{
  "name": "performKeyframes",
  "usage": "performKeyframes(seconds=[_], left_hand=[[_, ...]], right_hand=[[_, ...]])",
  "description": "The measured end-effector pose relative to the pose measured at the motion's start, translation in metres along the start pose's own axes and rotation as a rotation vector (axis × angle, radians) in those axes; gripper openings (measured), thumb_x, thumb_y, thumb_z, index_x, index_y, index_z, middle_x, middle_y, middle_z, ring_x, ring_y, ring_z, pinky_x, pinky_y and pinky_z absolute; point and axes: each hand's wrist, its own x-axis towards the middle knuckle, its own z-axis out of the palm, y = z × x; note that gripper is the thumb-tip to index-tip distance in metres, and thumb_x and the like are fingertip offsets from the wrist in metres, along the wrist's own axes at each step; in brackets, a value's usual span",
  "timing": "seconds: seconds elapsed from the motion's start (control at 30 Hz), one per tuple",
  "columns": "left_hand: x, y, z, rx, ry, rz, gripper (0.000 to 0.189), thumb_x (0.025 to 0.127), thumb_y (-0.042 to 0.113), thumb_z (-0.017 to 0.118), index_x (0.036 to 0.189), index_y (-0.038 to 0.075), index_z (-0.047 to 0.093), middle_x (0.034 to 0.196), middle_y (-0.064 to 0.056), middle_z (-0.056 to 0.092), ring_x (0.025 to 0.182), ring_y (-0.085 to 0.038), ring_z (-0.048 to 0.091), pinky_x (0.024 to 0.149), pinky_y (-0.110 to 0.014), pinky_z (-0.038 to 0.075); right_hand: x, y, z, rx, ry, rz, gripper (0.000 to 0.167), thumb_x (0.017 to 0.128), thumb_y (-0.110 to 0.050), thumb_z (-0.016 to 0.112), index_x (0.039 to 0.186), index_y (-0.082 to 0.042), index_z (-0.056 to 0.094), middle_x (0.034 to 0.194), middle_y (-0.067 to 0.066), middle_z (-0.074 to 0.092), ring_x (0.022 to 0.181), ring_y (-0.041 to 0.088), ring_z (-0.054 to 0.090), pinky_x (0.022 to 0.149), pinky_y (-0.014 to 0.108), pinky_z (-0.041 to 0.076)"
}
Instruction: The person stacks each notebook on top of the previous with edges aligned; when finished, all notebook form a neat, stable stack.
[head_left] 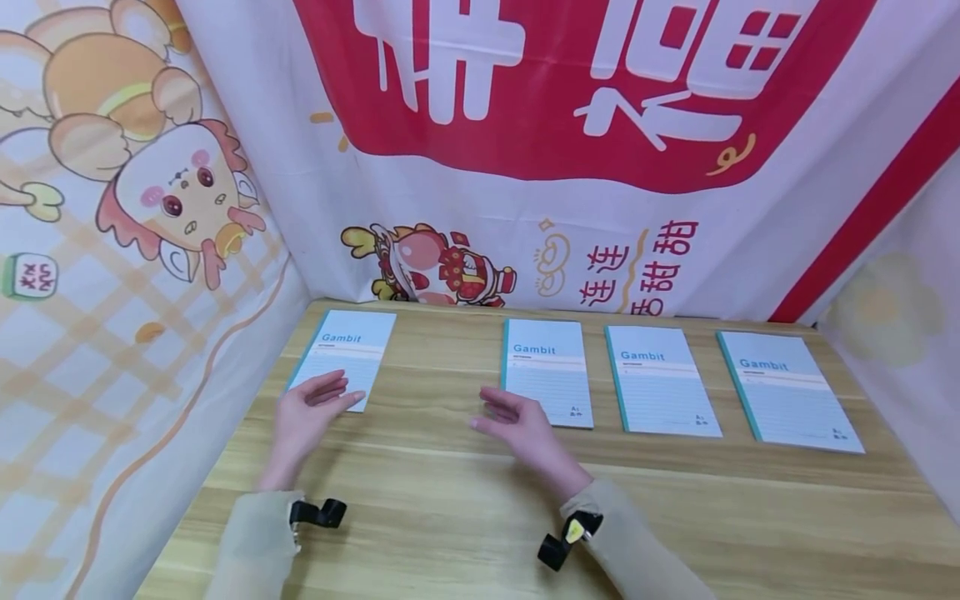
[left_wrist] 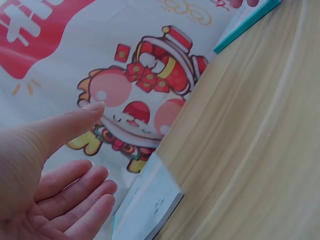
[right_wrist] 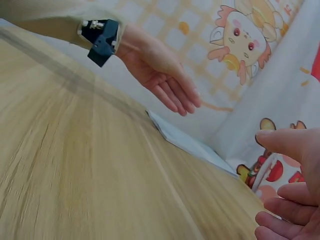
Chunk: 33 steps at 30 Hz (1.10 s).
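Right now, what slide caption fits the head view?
Left grip and right grip, both empty, over a table with four notebooks, the leftmost set apart.

"Gambit" on 4 nbks (head_left: 662,380)

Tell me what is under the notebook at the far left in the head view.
The notebook lies on the wooden table, whose surface shows beside it. Anything directly beneath the notebook is covered. In that view, the left hand also hides its lower-left corner.
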Motion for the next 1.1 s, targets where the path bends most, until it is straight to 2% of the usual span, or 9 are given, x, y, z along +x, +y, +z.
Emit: performKeyframes(seconds=[0.17,0.27,0.33,0.43,0.53,0.6,0.73,0.9,1.1], left_hand=[[0.010,0.003,-0.016,0.061,0.014,-0.007,0.077,0.082,0.044,0.086,0.141,0.004,0.058,0.133,-0.017,0.064,0.120,-0.029,0.061,0.082,-0.011,0.051],[0.019,0.005,-0.024,0.086,0.003,0.012,0.079,0.084,0.045,0.084,0.145,0.003,0.055,0.135,-0.019,0.062,0.122,-0.031,0.059,0.084,-0.011,0.049],[0.026,0.005,-0.029,0.104,0.000,0.027,0.079,0.085,0.043,0.083,0.146,0.002,0.053,0.135,-0.020,0.061,0.123,-0.033,0.059,0.090,-0.016,0.050],[0.036,0.004,-0.036,0.155,-0.017,0.064,0.085,0.086,0.042,0.083,0.150,-0.001,0.046,0.137,-0.023,0.058,0.126,-0.038,0.055,0.103,-0.032,0.048],[0.044,-0.003,-0.040,0.179,-0.049,0.092,0.091,0.086,0.040,0.083,0.153,-0.003,0.039,0.141,-0.027,0.054,0.130,-0.043,0.049,0.111,-0.049,0.041],[0.048,-0.010,-0.044,0.174,-0.069,0.103,0.094,0.086,0.040,0.083,0.154,-0.006,0.035,0.143,-0.028,0.050,0.133,-0.044,0.046,0.113,-0.052,0.037],[0.051,-0.031,-0.049,0.172,-0.080,0.086,0.098,0.087,0.043,0.082,0.155,-0.007,0.032,0.150,-0.028,0.044,0.139,-0.043,0.040,0.116,-0.052,0.033],[0.053,-0.049,-0.052,0.164,-0.042,0.037,0.100,0.085,0.048,0.082,0.155,-0.005,0.033,0.156,-0.024,0.038,0.143,-0.040,0.035,0.116,-0.052,0.032],[0.053,-0.053,-0.053,0.185,0.020,0.002,0.099,0.084,0.051,0.081,0.155,-0.002,0.036,0.157,-0.021,0.038,0.143,-0.040,0.035,0.116,-0.051,0.033]], right_hand=[[0.012,-0.012,0.013,-0.018,-0.038,-0.001,0.072,0.088,-0.036,0.082,0.147,-0.007,0.053,0.145,0.009,0.056,0.131,0.028,0.054,0.109,0.042,0.044],[0.022,-0.019,0.020,-0.033,-0.043,-0.004,0.071,0.086,-0.039,0.083,0.146,-0.010,0.055,0.144,0.006,0.058,0.130,0.025,0.055,0.108,0.041,0.045],[0.027,-0.023,0.025,-0.032,-0.055,-0.010,0.070,0.086,-0.039,0.083,0.145,-0.012,0.056,0.143,0.005,0.058,0.130,0.024,0.055,0.108,0.040,0.046],[0.034,-0.031,0.032,-0.030,-0.081,-0.016,0.067,0.087,-0.038,0.082,0.145,-0.015,0.057,0.143,0.003,0.059,0.129,0.022,0.056,0.107,0.039,0.047],[0.039,-0.035,0.040,-0.033,-0.092,-0.013,0.066,0.087,-0.040,0.082,0.144,-0.016,0.058,0.141,0.000,0.060,0.128,0.021,0.056,0.106,0.038,0.047],[0.042,-0.036,0.046,-0.046,-0.092,-0.002,0.068,0.085,-0.044,0.083,0.143,-0.017,0.059,0.139,-0.003,0.061,0.127,0.019,0.057,0.106,0.038,0.047],[0.047,-0.031,0.058,-0.081,-0.097,0.022,0.068,0.082,-0.051,0.083,0.139,-0.020,0.063,0.135,-0.007,0.063,0.124,0.014,0.059,0.105,0.037,0.047],[0.048,-0.021,0.070,-0.086,-0.129,0.058,0.069,0.083,-0.049,0.083,0.140,-0.018,0.062,0.137,-0.007,0.063,0.125,0.014,0.058,0.107,0.037,0.045],[0.052,-0.011,0.085,-0.059,-0.147,0.059,0.069,0.085,-0.043,0.083,0.142,-0.012,0.060,0.138,-0.001,0.063,0.123,0.014,0.059,0.107,0.036,0.046]])
